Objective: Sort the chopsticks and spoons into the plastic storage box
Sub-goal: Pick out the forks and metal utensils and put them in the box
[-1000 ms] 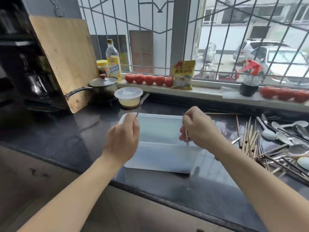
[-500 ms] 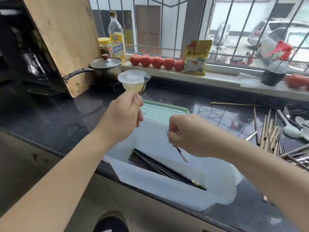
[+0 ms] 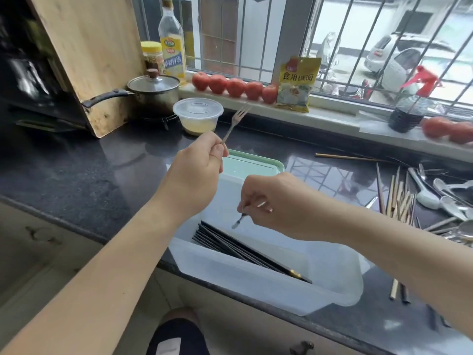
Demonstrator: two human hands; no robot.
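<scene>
A translucent plastic storage box (image 3: 256, 285) sits at the counter's front edge with several black chopsticks (image 3: 240, 245) lying inside. My left hand (image 3: 197, 172) pinches the handle of a metal fork (image 3: 235, 123), tines up, above the box's far left corner. My right hand (image 3: 276, 201) hovers over the box and grips a small metal utensil (image 3: 239, 220) that points down into it. Wooden chopsticks (image 3: 399, 198) and metal spoons (image 3: 445, 198) lie heaped on the counter at the right.
A green lid (image 3: 253, 167) lies behind the box. A lidded plastic tub (image 3: 198, 115), a pot (image 3: 153, 92) and a leaning cutting board (image 3: 87, 55) stand at the back left. Tomatoes (image 3: 235, 87), a yellow pouch (image 3: 297, 83) and bottles line the sill.
The view has tilted down and moved closer, so the box interior with the black chopsticks shows. Both hands came over the box; the right one lowered its utensil toward the inside.
</scene>
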